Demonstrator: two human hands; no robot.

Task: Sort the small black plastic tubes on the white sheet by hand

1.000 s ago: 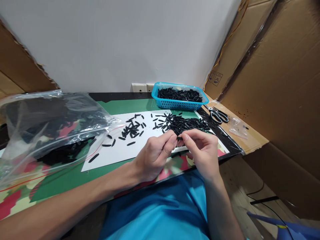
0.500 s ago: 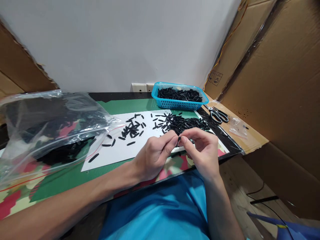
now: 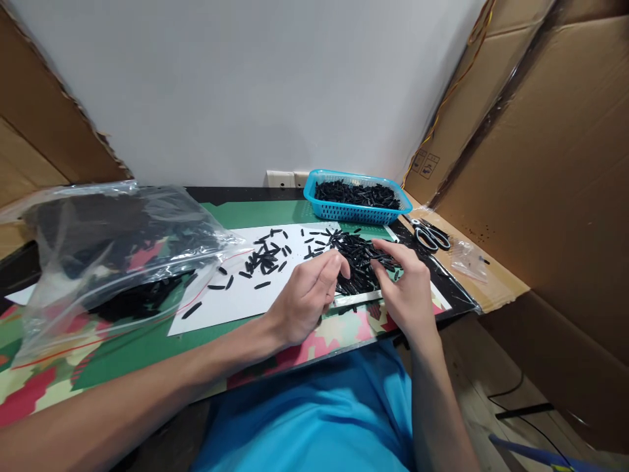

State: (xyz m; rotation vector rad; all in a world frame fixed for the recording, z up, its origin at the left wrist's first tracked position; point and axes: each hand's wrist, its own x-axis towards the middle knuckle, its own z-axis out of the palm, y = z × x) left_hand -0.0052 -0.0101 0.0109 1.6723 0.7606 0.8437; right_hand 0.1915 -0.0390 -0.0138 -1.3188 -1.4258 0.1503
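Observation:
My left hand (image 3: 309, 292) is closed just left of the large pile of black pieces (image 3: 356, 262); whatever its fingers hold is hidden. Over the right side of that pile, my right hand (image 3: 405, 282) has thumb and index finger apart, with nothing seen between them. A smaller scatter of black pieces (image 3: 265, 257) lies on the white paper (image 3: 216, 314). Behind the pile stands a blue basket (image 3: 356, 214) filled with similar black pieces.
A clear plastic bag (image 3: 128, 229) with black contents covers the table's left side. Black-and-white scissors (image 3: 427, 236) and a small clear bag (image 3: 466, 261) lie at the right, beside cardboard (image 3: 550, 164). A wall rises behind.
My hands have moved apart, and my right thumb and index finger have opened. The small black piece between the fingertips is no longer visible. The view has shifted slightly.

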